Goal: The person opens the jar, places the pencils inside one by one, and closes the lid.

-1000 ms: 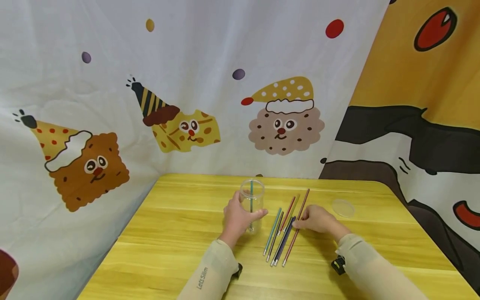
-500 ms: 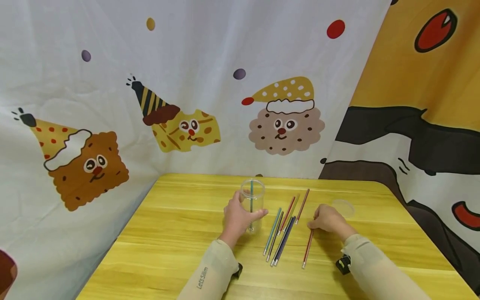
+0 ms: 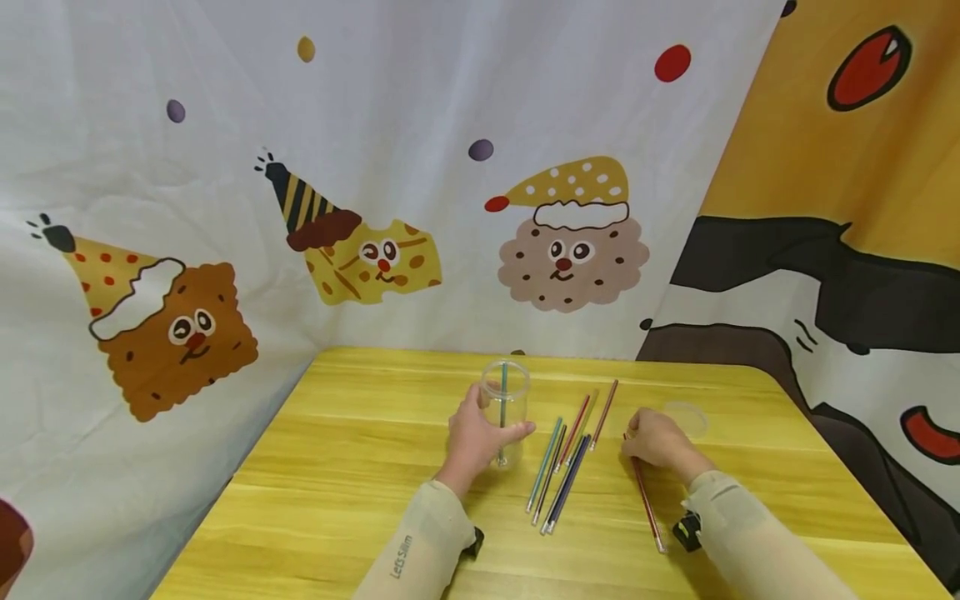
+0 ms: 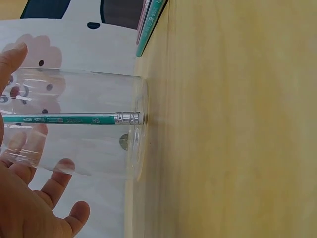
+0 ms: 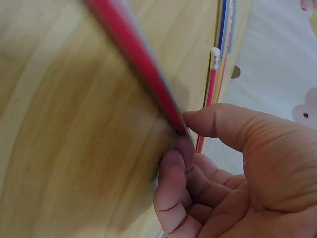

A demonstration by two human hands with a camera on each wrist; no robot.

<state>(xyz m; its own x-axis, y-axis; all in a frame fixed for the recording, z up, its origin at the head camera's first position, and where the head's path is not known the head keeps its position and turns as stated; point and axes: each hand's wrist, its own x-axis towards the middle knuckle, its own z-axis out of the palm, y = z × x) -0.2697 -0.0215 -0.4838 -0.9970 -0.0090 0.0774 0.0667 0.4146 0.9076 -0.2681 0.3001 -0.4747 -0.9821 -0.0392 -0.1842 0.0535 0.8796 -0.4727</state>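
My left hand (image 3: pixel 477 437) is curled round a clear plastic jar (image 3: pixel 516 408) standing upright on the table. Inside the jar a single teal pencil (image 4: pixel 74 119) stands with its eraser end down. Between thumb and fingertips, my right hand (image 3: pixel 660 437) pinches a red pencil (image 3: pixel 649 508) near one end. Its eraser end slants down toward the front of the table, and in the right wrist view it is blurred. Between the hands lie several loose pencils (image 3: pixel 567 483), dark, teal and red, with their eraser ends mostly toward me. Another red pencil (image 3: pixel 604 414) lies just left of my right hand.
A round clear lid (image 3: pixel 688 418) lies behind my right hand. The yellow wood-grain table (image 3: pixel 337 500) meets a printed cloth backdrop (image 3: pixel 420 108) at its back edge. Dark wrist straps (image 3: pixel 686 530) show below the sleeves.
My right hand has drawn one red pencil rightward, away from the loose pencils, and its eraser end has swung to the right. The left hand and jar have stayed put.
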